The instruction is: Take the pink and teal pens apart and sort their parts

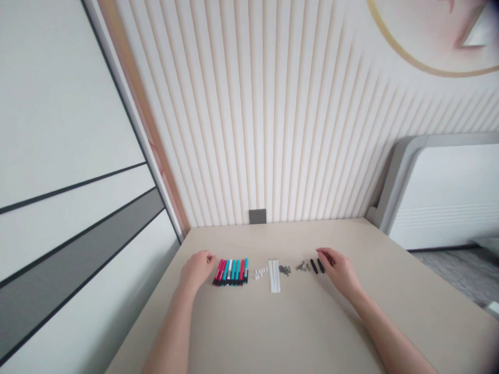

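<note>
My left hand (198, 268) rests on the table just left of a row of pens (231, 272) with pink, teal and white barrels and black ends. Its fingers are curled in, and whatever they may hold is hidden. On the other side, my right hand (337, 267) hovers at or over small black pieces (314, 266), thumb and forefinger apart; the hand partly covers them. Between the hands lie small white pieces (260, 273), several thin white rods (274, 276), a pile of dark grey bits (285, 270) and some small metallic parts (302, 267).
The beige table (241, 332) reaches back to a ribbed wall (249, 114) with a dark socket (258, 216). A white and grey cabinet (70, 171) stands on the left. At the right is a pale padded headboard (444, 187).
</note>
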`<action>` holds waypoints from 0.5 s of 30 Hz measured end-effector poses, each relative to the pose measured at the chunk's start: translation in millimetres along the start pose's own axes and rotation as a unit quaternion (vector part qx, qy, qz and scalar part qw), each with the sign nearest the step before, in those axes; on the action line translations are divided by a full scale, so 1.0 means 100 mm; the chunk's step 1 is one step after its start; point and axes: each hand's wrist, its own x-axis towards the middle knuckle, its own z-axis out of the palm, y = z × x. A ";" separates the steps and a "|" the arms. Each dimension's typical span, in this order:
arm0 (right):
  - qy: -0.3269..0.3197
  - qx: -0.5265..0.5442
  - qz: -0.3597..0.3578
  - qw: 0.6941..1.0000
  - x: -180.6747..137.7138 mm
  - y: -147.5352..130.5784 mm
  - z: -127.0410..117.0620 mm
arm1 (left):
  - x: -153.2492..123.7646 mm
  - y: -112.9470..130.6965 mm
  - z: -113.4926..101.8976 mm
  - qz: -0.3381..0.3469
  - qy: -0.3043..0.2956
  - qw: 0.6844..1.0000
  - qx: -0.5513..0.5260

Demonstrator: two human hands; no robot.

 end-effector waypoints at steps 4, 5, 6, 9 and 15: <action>-0.017 -0.004 0.004 1.000 -0.01 0.00 0.02 | -0.03 0.00 0.01 0.037 -0.056 0.998 -0.009; -0.021 -0.005 0.000 1.000 -0.02 -0.01 0.03 | -0.03 0.00 0.02 0.042 -0.065 0.997 -0.011; -0.023 -0.004 -0.003 1.000 -0.02 -0.02 0.03 | -0.03 0.00 0.03 0.045 -0.072 0.996 -0.013; -0.027 -0.003 -0.011 1.000 -0.03 -0.05 0.03 | -0.04 0.01 0.05 0.047 -0.082 0.995 -0.013; -0.004 0.001 -0.003 1.000 -0.03 -0.03 0.01 | -0.07 0.09 0.01 -0.007 -0.037 0.999 0.019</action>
